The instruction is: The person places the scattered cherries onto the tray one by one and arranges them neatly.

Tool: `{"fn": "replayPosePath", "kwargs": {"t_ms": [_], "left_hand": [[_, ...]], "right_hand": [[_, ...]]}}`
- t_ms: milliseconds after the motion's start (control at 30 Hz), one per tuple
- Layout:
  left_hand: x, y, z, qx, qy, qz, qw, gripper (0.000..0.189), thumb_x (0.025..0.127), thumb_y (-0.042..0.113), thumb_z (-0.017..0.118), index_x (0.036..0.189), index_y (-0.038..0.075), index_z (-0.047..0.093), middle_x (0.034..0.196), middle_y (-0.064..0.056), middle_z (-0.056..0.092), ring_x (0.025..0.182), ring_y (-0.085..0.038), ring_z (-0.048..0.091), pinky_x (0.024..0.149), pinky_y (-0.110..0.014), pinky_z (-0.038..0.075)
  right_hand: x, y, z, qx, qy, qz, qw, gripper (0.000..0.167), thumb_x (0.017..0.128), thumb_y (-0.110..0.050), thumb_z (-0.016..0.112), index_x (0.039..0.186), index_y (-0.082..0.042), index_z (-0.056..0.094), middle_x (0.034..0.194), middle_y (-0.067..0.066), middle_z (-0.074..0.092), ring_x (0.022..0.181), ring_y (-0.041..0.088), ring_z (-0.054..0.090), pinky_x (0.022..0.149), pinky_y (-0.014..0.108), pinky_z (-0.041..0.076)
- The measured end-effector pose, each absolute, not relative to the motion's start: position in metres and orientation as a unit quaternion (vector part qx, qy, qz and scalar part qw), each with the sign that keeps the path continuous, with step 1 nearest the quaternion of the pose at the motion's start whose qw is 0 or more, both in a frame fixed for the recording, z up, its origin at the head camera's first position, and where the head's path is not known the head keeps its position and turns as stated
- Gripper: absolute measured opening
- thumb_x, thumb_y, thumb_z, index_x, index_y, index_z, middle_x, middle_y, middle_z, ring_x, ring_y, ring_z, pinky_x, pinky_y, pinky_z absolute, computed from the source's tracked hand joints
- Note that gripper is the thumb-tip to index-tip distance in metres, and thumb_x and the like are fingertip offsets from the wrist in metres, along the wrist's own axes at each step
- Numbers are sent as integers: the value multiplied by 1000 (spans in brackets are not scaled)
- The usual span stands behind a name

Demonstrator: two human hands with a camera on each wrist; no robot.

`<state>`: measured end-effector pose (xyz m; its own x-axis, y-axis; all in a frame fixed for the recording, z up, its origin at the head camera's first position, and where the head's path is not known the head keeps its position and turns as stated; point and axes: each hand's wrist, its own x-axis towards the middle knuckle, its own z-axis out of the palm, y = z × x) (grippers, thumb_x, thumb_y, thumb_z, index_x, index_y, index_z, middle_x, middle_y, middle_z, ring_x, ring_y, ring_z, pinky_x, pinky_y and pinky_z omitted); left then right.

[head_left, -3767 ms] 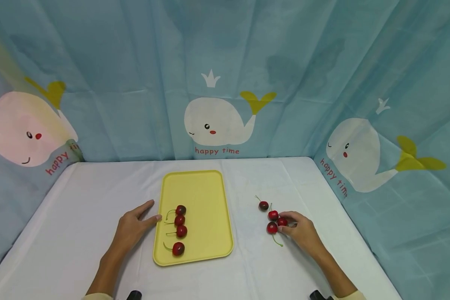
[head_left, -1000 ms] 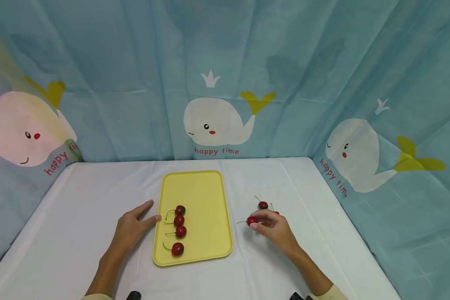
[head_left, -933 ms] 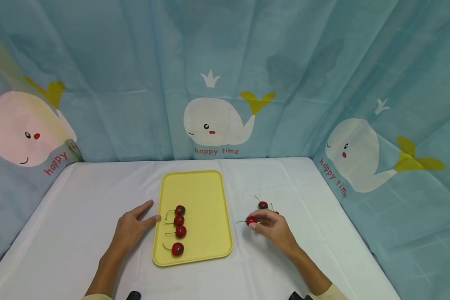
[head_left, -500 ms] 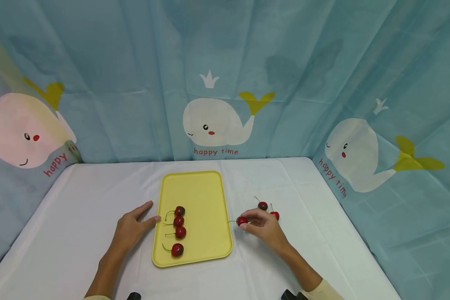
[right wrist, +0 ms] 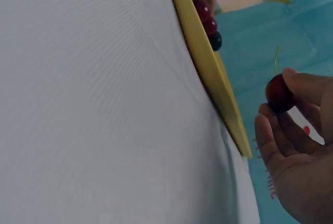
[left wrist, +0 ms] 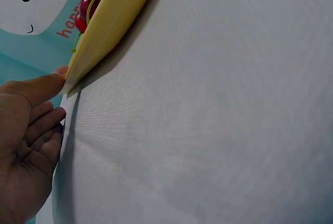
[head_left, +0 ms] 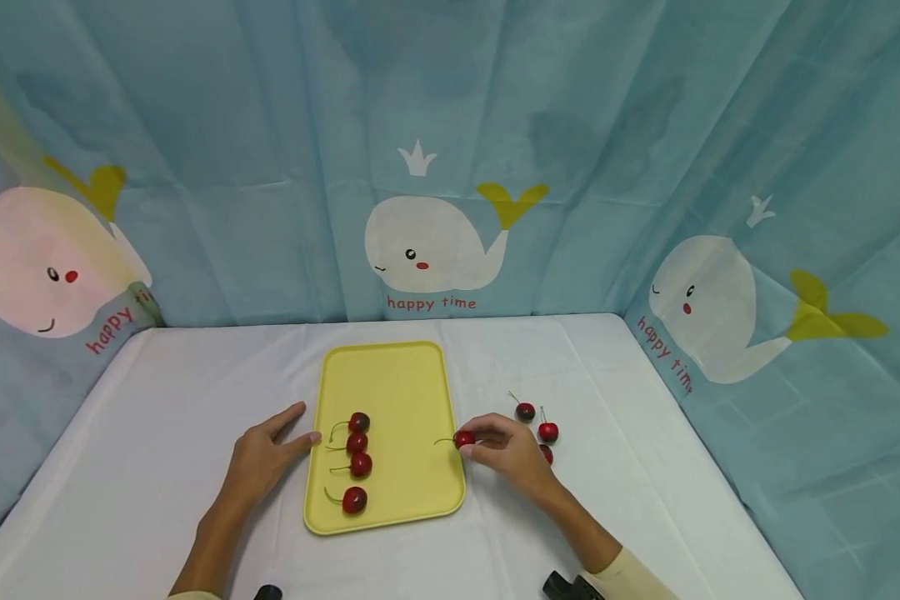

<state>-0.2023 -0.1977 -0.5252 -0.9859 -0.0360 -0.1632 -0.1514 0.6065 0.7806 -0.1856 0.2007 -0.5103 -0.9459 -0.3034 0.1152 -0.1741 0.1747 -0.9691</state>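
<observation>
My right hand (head_left: 516, 457) pinches a dark red cherry (head_left: 463, 439) between thumb and fingers, over the right rim of the yellow tray (head_left: 401, 379). Its thin green stem points left; in the right wrist view the held cherry (right wrist: 279, 94) is raised clear of the tray. At the tray's left rim, the thumb of my left hand (head_left: 261, 458) touches the edge while the other fingers reach forward. Several cherries (head_left: 361, 465) form a column on the tray's left half, stems to the left.
Three more cherries lie on the white cloth right of the tray: a dark one (head_left: 525, 412), a bright red one (head_left: 548, 432) and one (head_left: 546, 454) partly hidden behind my right hand. A blue curtain (head_left: 270, 208) with printed whales hangs around the table.
My right hand has picked up a cherry from the group on the right and carried it left to the tray's rim. The left hand and the column of cherries stay in place.
</observation>
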Motion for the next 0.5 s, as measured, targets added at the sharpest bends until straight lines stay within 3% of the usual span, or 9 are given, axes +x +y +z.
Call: {"fn": "replayPosePath", "kwargs": {"t_ms": [500], "left_hand": [[-201,-197,-525,-52,895,438,61,84,96,48,77,163,11,43,169,-17,37,159,-45,26,128,-64,26]], "right_hand": [[-197,180,-510,-130,776,-614,59,28,92,-15,84,118,-9,75,114,11,79,99,19,77,89,23,64]]}}
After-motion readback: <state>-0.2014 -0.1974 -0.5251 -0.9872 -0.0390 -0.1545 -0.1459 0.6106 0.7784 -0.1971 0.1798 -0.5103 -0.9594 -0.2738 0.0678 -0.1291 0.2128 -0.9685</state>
